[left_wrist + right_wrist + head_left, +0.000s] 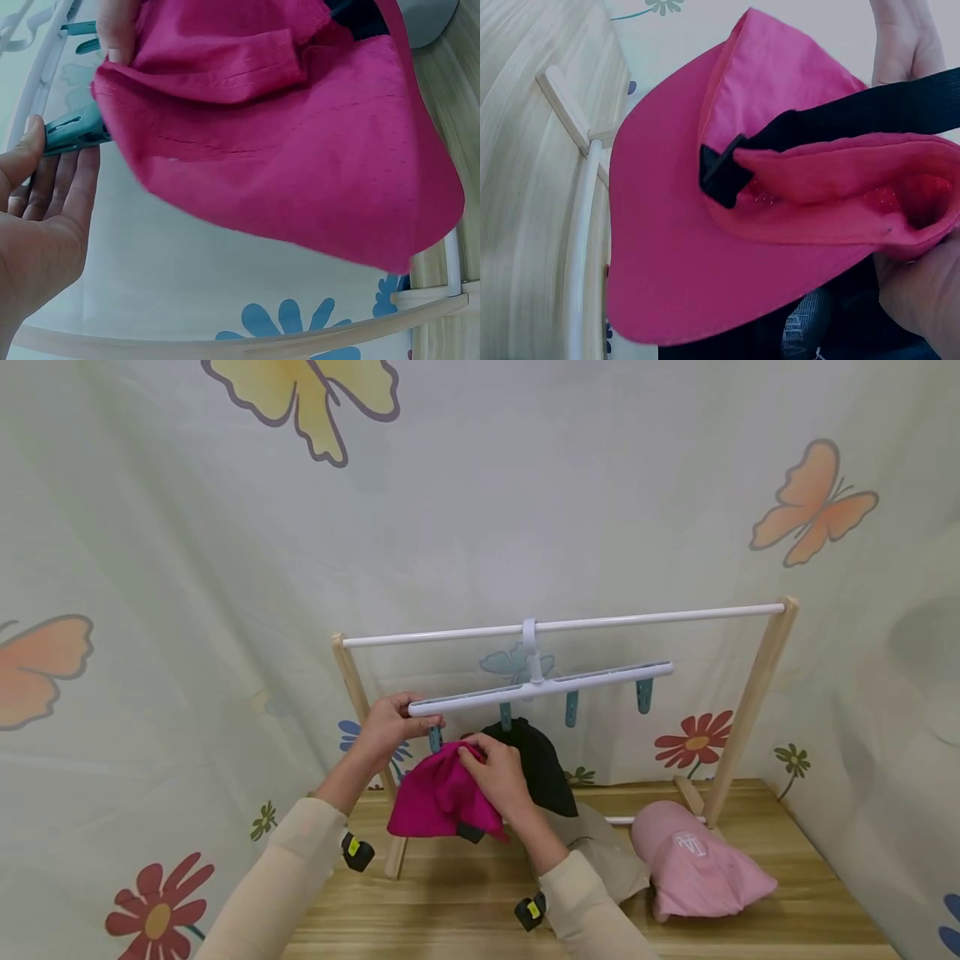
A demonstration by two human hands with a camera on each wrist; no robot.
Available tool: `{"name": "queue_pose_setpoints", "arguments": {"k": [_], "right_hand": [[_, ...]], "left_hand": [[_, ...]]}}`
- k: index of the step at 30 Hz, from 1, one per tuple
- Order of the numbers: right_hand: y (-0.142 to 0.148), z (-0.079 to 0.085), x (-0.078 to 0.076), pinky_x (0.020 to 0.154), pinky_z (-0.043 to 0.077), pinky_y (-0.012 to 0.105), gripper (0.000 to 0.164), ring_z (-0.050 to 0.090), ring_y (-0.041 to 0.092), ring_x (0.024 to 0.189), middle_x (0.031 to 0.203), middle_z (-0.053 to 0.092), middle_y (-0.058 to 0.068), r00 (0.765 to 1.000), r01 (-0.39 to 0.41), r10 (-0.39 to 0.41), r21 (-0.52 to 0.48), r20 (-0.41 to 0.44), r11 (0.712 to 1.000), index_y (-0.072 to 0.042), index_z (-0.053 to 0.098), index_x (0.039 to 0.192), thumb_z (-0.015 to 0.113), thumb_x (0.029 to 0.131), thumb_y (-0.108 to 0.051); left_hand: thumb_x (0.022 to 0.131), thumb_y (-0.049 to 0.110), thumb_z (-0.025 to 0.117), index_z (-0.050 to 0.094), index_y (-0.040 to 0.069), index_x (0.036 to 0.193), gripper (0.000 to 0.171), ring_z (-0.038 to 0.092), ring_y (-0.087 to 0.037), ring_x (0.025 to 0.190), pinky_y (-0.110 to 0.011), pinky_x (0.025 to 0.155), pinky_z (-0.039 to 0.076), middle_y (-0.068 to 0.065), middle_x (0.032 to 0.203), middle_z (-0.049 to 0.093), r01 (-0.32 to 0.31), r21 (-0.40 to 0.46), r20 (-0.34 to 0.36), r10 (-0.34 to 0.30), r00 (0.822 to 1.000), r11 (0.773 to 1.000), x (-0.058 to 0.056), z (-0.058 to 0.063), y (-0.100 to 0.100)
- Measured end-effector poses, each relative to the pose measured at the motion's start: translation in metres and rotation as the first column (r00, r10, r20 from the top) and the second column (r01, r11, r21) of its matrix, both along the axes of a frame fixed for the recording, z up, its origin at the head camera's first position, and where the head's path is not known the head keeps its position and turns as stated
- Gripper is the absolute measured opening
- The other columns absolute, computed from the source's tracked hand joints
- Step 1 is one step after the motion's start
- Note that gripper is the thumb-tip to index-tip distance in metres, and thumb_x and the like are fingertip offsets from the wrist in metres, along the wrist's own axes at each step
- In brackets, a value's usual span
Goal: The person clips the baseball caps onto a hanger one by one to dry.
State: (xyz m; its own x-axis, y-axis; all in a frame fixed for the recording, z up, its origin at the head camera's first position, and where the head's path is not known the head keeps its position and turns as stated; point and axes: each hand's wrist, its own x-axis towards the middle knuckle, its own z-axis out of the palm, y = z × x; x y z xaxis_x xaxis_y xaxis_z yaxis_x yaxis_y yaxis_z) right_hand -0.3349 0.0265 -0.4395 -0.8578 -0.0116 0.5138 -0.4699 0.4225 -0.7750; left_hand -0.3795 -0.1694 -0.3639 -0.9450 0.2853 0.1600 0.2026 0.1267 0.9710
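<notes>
My left hand (386,727) pinches a teal clip (75,131) at the left end of the white hanger (480,697), thumb on one side and fingers on the other. A magenta cap (427,797) hangs below, its edge right at the clip's tip in the left wrist view. My right hand (501,777) holds the cap by its upper edge, fingers bunching the cloth. A black strap (870,109) with a buckle (724,174) runs across the cap in the right wrist view. Just behind my right hand, a black cap (546,768) hangs beneath the second clip (506,717).
The hanger hooks over a white rod (660,619) on a wooden stand (750,710). Two more teal clips hang toward the right, including the end clip (643,695). On the wooden table (810,893) lie a beige cap (607,860) and a pink cap (697,868).
</notes>
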Motion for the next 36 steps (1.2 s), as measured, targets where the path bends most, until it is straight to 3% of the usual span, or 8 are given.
{"name": "queue_pose_setpoints", "arguments": {"k": [13,25,30,36], "right_hand": [[-0.007,0.003,0.0,0.051,0.04,0.02,0.01,0.047,0.007,0.058,0.066,0.06,-0.005,1.0,-0.017,0.016,0.071,0.012,0.997,-0.012,0.072,0.09,0.071,0.096,-0.02],[-0.007,0.015,-0.006,0.054,0.043,0.021,0.012,0.051,0.009,0.063,0.071,0.065,0.0,0.999,-0.046,0.046,0.158,0.006,0.986,-0.008,0.074,0.089,0.069,0.096,-0.016],[-0.002,0.019,-0.005,0.053,0.041,0.022,0.012,0.05,0.009,0.064,0.073,0.066,-0.001,0.994,-0.105,0.102,0.112,0.029,0.988,-0.008,0.076,0.093,0.069,0.098,-0.017],[0.0,0.021,-0.004,0.056,0.043,0.022,0.016,0.052,0.009,0.065,0.076,0.067,0.0,0.991,-0.131,0.132,0.074,-0.009,0.989,-0.007,0.078,0.1,0.066,0.1,-0.018]], "left_hand": [[0.094,0.002,0.071,0.063,-0.009,0.12,0.03,0.074,-0.014,0.09,-0.032,0.087,0.059,-0.012,0.103,0.074,0.0,0.013,0.001,0.0,1.0,1.0,0.004,0.001,0.004],[0.091,0.006,0.076,0.063,-0.008,0.117,0.033,0.075,-0.015,0.09,-0.03,0.085,0.059,-0.014,0.103,0.075,-0.008,0.029,-0.016,0.008,1.0,1.0,0.004,-0.001,0.01],[0.09,0.007,0.077,0.066,-0.004,0.115,0.03,0.073,-0.015,0.093,-0.026,0.084,0.057,-0.011,0.101,0.076,-0.027,-0.025,-0.049,0.026,0.998,0.999,0.006,0.0,0.011],[0.09,0.008,0.078,0.067,-0.004,0.113,0.028,0.072,-0.016,0.095,-0.025,0.083,0.055,-0.015,0.101,0.076,-0.033,-0.053,-0.084,0.028,0.996,0.998,0.008,0.001,0.01]]}}
